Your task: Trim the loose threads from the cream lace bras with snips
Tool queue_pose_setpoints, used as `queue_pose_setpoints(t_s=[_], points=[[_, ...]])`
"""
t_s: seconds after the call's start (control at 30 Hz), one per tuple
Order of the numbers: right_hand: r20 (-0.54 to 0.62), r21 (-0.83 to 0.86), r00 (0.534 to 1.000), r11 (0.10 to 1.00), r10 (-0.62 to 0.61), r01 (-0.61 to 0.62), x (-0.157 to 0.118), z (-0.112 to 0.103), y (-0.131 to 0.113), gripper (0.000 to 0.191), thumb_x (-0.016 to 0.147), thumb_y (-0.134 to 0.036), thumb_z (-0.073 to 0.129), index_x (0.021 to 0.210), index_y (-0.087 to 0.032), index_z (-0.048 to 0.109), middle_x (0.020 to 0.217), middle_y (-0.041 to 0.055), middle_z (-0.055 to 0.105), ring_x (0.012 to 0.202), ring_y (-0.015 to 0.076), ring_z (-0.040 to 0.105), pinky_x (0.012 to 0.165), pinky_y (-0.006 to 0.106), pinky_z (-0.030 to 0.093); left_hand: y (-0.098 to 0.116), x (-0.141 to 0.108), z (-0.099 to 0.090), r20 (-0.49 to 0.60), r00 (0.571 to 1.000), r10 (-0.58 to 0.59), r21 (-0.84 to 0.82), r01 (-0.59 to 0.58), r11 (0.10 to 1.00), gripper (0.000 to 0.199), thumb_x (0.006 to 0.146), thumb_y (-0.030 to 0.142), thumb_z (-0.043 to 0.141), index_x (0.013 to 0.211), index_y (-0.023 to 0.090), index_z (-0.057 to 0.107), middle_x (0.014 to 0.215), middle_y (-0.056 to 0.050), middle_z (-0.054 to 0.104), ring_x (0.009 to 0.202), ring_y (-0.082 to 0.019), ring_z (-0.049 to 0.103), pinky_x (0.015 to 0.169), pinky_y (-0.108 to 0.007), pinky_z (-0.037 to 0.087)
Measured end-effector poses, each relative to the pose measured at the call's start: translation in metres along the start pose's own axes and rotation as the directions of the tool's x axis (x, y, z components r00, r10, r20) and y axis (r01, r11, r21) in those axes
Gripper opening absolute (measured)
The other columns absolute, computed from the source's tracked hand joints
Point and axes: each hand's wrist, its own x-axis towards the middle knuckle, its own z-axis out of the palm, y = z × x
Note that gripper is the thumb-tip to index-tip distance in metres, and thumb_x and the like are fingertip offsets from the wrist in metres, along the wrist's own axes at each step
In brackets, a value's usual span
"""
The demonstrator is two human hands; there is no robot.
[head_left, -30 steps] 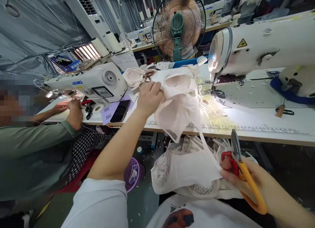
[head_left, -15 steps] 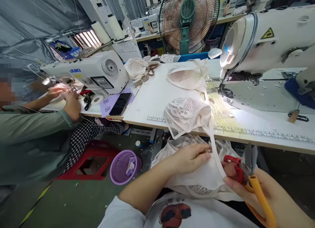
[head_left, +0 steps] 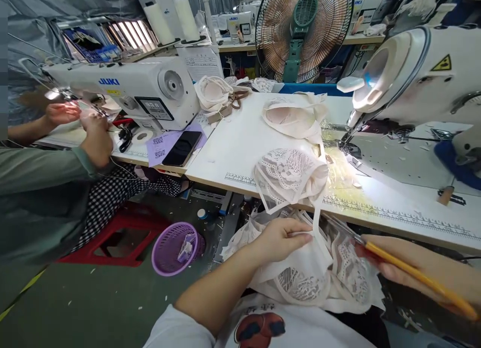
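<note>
At five o'clock the left hand (head_left: 283, 241) pinches white fabric (head_left: 320, 253) between thumb and fingers, while at four the right hand (head_left: 413, 255) wraps round orange-handled scissors (head_left: 398, 265).

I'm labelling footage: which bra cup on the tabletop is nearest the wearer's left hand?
The lace cup overhanging the tabletop's front edge; the other cups lie farther back.

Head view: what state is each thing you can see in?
Left hand: pinching pale fabric.
Right hand: gripping scissors.
Scissors: nearly edge-on; blade opening unclear.
Lace cup: partly overhanging the table.
Phone: face up, dark.
Left sewing machine: display showing digits.
Right sewing machine: needle area lit.
Fan: upright; spinning unclear.
Purple basket: something inside.
</note>
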Motion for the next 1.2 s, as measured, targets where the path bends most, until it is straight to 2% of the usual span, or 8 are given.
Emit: queue_pose_setpoints(t_s=[0.07,0.13,0.3,0.37,0.6,1.0,1.13,1.2], points=[[0.200,-0.130,0.980,0.991,0.014,0.012,0.010,-0.020,0.005,0.052,0.073,-0.074,0.049,0.061,-0.025,0.060,0.057,0.0030,0.054,0.052,0.0178,0.046,0.049,0.029,0.036,-0.004,0.001,0.000,0.001,0.999,0.032,0.011,-0.032,0.999,0.020,0.075,0.025,0.065,0.090,0.014,0.073,0.102,-0.010,0.071,0.095,-0.022,0.066,0.086,-0.033,0.053],[0.396,-0.244,0.917,0.969,0.054,0.048,0.021,-0.034,0.008,0.051,0.079,-0.070,0.042,0.066,-0.024,0.058,0.062,0.0026,0.053,0.055,0.0172,0.045,0.051,0.028,0.034,-0.007,0.002,0.000,0.002,0.998,0.056,0.013,-0.056,0.998,0.019,0.076,0.025,0.065,0.089,0.014,0.073,0.101,-0.010,0.071,0.094,-0.022,0.066,0.085,-0.032,0.053],[0.616,-0.293,0.773,0.955,0.152,0.046,0.046,-0.042,0.000,0.052,0.079,-0.072,0.041,0.077,-0.022,0.052,0.071,0.0020,0.048,0.061,0.0175,0.042,0.056,0.029,0.031,-0.012,0.003,0.000,0.006,1.000,0.027,0.003,-0.027,1.000,0.021,0.075,0.028,0.067,0.091,0.015,0.074,0.101,-0.009,0.071,0.094,-0.021,0.066,0.084,-0.031,0.054],[0.656,-0.314,0.733,0.948,0.177,0.052,0.053,-0.042,-0.003,0.054,0.077,-0.074,0.043,0.079,-0.021,0.050,0.072,0.0013,0.046,0.062,0.0170,0.038,0.056,0.030,0.029,-0.013,0.002,0.000,0.003,1.000,-0.001,-0.009,0.001,1.000,0.023,0.075,0.030,0.068,0.091,0.016,0.073,0.103,-0.009,0.070,0.095,-0.021,0.066,0.085,-0.032,0.054],[0.686,-0.350,0.702,0.933,0.192,0.087,0.064,-0.047,-0.002,0.058,0.076,-0.077,0.041,0.081,-0.020,0.048,0.075,0.0006,0.042,0.065,0.0167,0.035,0.058,0.030,0.029,-0.013,0.002,-0.003,-0.017,1.000,0.021,0.054,-0.020,0.998,0.017,0.076,0.025,0.066,0.088,0.016,0.073,0.099,-0.008,0.070,0.092,-0.020,0.066,0.084,-0.030,0.052],[0.582,-0.399,0.770,0.917,0.261,-0.009,0.063,-0.044,0.001,0.057,0.065,-0.077,0.054,0.067,-0.021,0.042,0.065,-0.0026,0.036,0.060,0.0141,0.030,0.055,0.028,0.022,-0.009,0.001,-0.005,0.001,0.996,0.087,0.128,-0.086,0.988,0.010,0.076,0.022,0.063,0.077,0.015,0.071,0.080,-0.004,0.061,0.076,-0.015,0.060,0.075,-0.028,0.050],[0.466,-0.224,0.877,0.975,0.115,-0.009,0.052,-0.038,0.005,0.058,0.064,-0.077,0.056,0.063,-0.021,0.043,0.061,-0.0036,0.034,0.056,0.0127,0.028,0.051,0.027,0.022,-0.001,-0.009,-0.008,0.010,0.982,0.186,0.198,-0.185,0.963,0.011,0.077,0.023,0.061,0.072,0.015,0.068,0.083,-0.005,0.054,0.076,-0.014,0.058,0.070,-0.027,0.049],[0.348,-0.062,0.937,0.998,0.014,0.009,0.044,-0.025,0.007,0.055,0.069,-0.075,0.053,0.066,-0.021,0.049,0.063,-0.0018,0.042,0.056,0.0139,0.034,0.052,0.028,0.029,0.006,-0.017,-0.007,0.016,0.962,0.274,0.231,-0.270,0.935,0.012,0.079,0.023,0.060,0.074,0.015,0.068,0.088,-0.007,0.056,0.082,-0.017,0.059,0.072,-0.028,0.050]])
